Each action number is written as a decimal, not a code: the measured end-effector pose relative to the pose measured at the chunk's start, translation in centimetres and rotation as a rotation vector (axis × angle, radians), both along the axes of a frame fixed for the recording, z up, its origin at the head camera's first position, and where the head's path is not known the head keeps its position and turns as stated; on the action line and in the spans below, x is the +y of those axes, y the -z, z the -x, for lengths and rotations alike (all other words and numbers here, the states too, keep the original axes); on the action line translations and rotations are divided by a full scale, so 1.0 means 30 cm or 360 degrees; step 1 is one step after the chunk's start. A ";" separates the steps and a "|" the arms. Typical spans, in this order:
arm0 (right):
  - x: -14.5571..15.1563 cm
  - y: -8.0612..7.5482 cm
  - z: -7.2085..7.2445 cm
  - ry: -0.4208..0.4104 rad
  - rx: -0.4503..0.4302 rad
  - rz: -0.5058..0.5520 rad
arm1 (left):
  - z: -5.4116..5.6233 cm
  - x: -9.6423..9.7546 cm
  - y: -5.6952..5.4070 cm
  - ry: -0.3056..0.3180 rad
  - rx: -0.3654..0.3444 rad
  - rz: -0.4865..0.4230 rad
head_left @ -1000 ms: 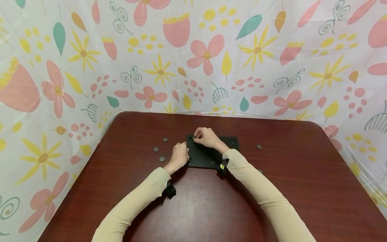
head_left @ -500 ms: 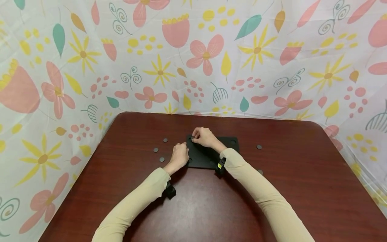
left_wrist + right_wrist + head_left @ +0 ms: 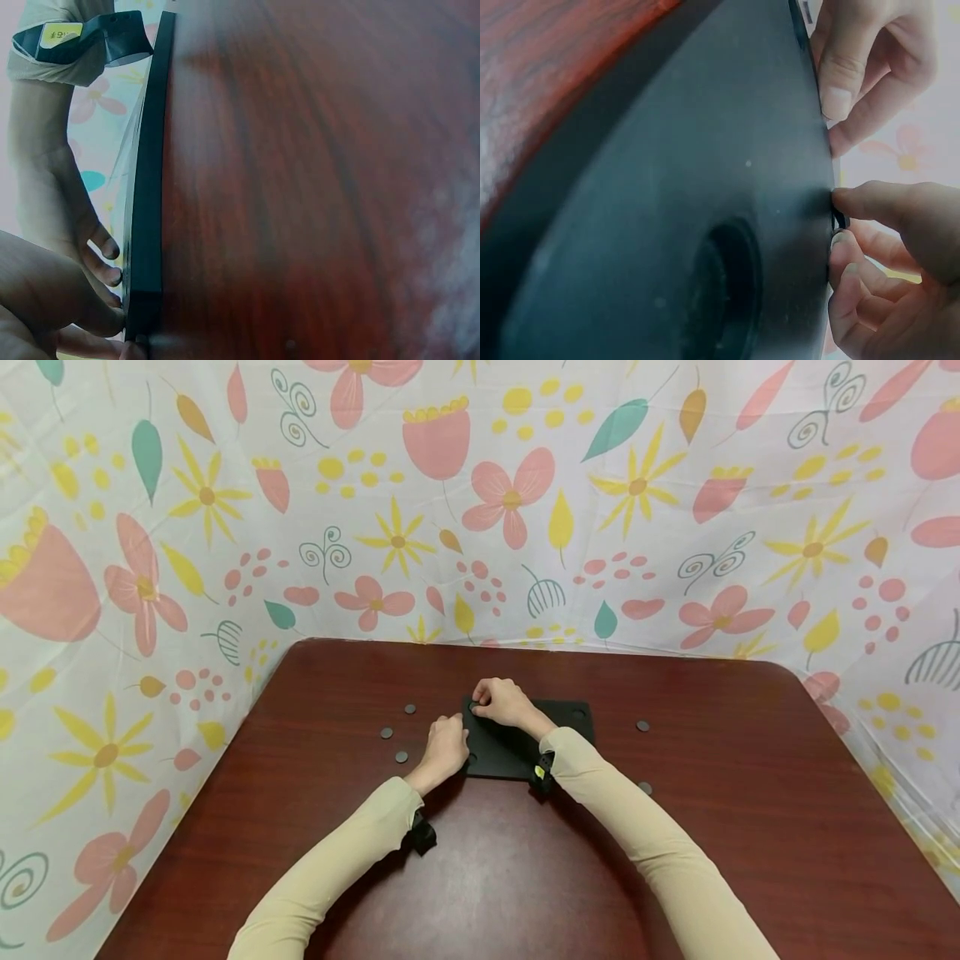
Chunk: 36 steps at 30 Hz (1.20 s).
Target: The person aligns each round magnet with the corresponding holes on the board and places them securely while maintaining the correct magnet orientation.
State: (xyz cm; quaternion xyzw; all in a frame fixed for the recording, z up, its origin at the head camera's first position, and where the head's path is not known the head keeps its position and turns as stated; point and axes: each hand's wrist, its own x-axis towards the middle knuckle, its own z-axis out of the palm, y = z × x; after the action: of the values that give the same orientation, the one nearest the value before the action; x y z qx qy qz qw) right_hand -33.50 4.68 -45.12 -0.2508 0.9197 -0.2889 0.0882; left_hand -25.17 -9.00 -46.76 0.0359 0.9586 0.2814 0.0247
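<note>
1. The right hand [image 3: 502, 703] is pinching a small dark disc [image 3: 843, 219], its grip clamped with thumb and fingertips together on that piece.
2. The disc is sitting within the right grip, over the far left corner of the black board [image 3: 491, 748]; whether it is touching the board is staying unclear.
3. The left hand [image 3: 446, 745] is holding the board's left edge, its grip clamped there, just nearer the person than the right grip.
4. The board is lying on the reddish-brown desk [image 3: 480, 868], extending rightward from the left grip; a round recess [image 3: 578, 713] is showing right of the right grip.
5. Three loose discs [image 3: 386, 732] are lying left of the left grip, and two more discs [image 3: 642, 726] well right of both grips.
</note>
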 end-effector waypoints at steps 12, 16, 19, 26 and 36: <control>-0.010 0.006 0.006 0.0059 0.0023 -0.0054 | 0.004 0.001 -0.004 0.0003 0.0020 0.0012; -0.011 0.005 0.003 0.0072 0.0023 -0.0049 | 0.002 0.002 -0.005 0.0004 0.0028 0.0022; -0.011 0.001 -0.001 0.0066 0.0026 -0.0048 | 0.000 0.003 -0.004 -0.0003 0.0032 0.0022; -0.004 -0.003 -0.005 0.0060 0.0030 -0.0051 | 0.001 0.006 0.001 -0.0008 0.0058 0.0048; 0.036 -0.003 -0.014 0.0066 0.0003 -0.0027 | -0.004 0.008 0.007 -0.0004 0.0074 0.0020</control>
State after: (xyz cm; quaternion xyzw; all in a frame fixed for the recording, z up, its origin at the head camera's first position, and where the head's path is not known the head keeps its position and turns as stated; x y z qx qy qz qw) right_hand -33.07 5.77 -45.05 -0.2312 0.9272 -0.2826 0.0836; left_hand -25.06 -8.75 -46.96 0.0410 0.9607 0.2744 0.0022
